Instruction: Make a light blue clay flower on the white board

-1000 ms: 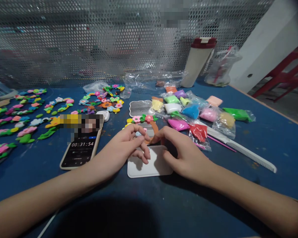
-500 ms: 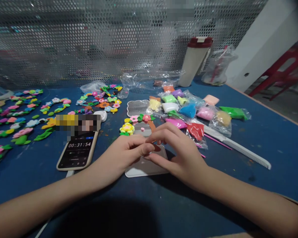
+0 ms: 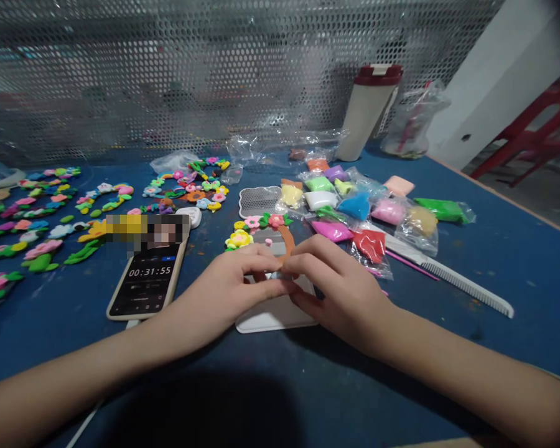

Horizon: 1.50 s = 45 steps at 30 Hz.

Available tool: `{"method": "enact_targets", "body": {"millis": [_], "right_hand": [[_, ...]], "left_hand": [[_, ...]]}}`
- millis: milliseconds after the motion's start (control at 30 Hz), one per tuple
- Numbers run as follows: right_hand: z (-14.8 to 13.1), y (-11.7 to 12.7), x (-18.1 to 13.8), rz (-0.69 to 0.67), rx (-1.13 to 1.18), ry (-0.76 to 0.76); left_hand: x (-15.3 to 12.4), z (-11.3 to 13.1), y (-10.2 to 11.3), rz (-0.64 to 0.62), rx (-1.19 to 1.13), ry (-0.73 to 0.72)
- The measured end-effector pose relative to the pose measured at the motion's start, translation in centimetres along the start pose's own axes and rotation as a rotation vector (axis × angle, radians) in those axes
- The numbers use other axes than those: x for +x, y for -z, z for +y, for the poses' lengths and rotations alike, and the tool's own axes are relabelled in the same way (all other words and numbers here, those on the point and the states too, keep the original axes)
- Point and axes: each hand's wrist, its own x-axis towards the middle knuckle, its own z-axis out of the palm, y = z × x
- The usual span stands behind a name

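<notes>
My left hand (image 3: 236, 286) and my right hand (image 3: 340, 280) meet above a white plastic board (image 3: 275, 318), their fingertips touching at its middle. An orange-brown clay strip (image 3: 287, 239) curves down into my fingers, and its lower end is hidden there. My right hand seems to pinch that end, though my left hand's grip cannot be made out. Beyond my fingers, a pink clay flower (image 3: 276, 221) and a yellow clay flower (image 3: 239, 239) sit among green clay leaves.
Several rows of finished clay flowers lie at left, beside a phone (image 3: 145, 283) showing a timer. Bagged coloured clay (image 3: 354, 208) and a white comb (image 3: 462, 283) lie at right. A tall cup (image 3: 371, 112) stands before a perforated metal screen (image 3: 168, 68).
My hands have drawn closer together over the board, and my fingers now cover the lower end of the orange-brown strip. The phone timer has moved on by one second.
</notes>
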Motion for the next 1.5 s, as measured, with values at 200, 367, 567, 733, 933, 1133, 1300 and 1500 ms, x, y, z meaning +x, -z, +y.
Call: {"method": "enact_targets", "body": {"millis": [200,367,567,733,933,1133,1300,1500], "right_hand": [[0.0,0.6,0.3,-0.032,0.154,-0.062],[0.3,1.0,0.4,0.024,0.436,-0.329],[0.8,0.7,0.6,0.084,0.829,-0.579],[0.8,1.0,0.5,0.039,0.765,-0.650],[0.7,0.8,0.6,0.036,0.842,-0.657],[0.8,0.8,0.5,0.026,0.667,-0.617],[0.6,0.5,0.5,0.066,0.826,-0.623],[0.8,0.8,0.5,0.064,0.567,-0.555]], "left_hand": [[-0.3,0.9,0.4,-0.020,-0.027,0.120],[0.2,0.6,0.9,0.165,-0.206,0.243],[0.5,-0.3,0.9,0.244,-0.443,0.233],[0.4,-0.5,0.9,0.208,-0.461,0.229],[0.5,-0.5,0.8,0.245,-0.447,0.237],[0.6,-0.5,0.7,0.197,-0.514,0.249],[0.5,-0.3,0.7,0.204,-0.522,0.257],[0.4,-0.4,0.6,0.193,-0.535,0.271]]}}
